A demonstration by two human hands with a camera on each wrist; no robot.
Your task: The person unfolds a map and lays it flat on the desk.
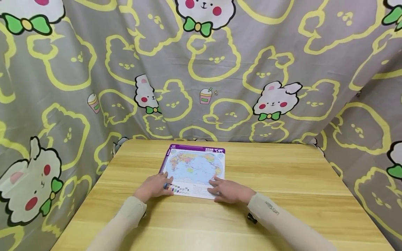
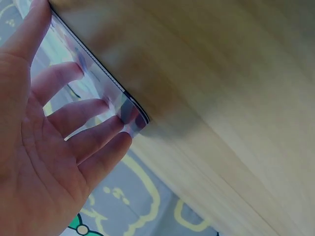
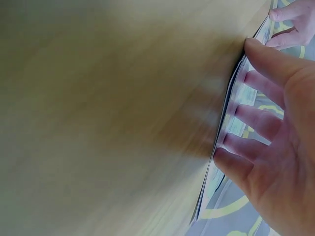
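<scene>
A world map sheet with a purple top border lies flat on the wooden table in the head view. My left hand rests its fingertips on the map's lower left part, with the thumb by the near edge. On the lower right side, my right hand touches the map with spread fingers. The left wrist view shows the left fingers on the glossy surface near a rounded corner. Seen from the right wrist, the map's edge looks thin and layered, and the right fingertips touch its surface.
The wooden table extends around the map on all sides. Behind it and at both sides hangs a grey curtain with yellow outlines and white rabbit faces. A small black item shows under the right wrist.
</scene>
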